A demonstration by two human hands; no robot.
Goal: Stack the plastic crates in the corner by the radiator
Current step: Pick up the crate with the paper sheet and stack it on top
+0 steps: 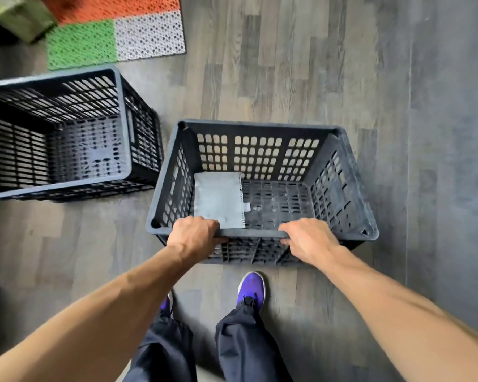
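A black perforated plastic crate (340, 183) is directly in front of me over the grey wood floor. My left hand (192, 234) and my right hand (308, 238) both grip its near rim, fingers curled over the edge. A grey flat pouch (218, 199) lies on the crate's bottom at the left. A second, taller black slatted crate (66, 133) stands on the floor to the left, apart from the first. No radiator is in view.
A perforated mat of orange, green and white tiles (116, 28) lies at the far left, with an olive-green object (17, 15) beside it. My purple shoes (251, 288) stand just behind the held crate. Bare floor stretches ahead and to the right.
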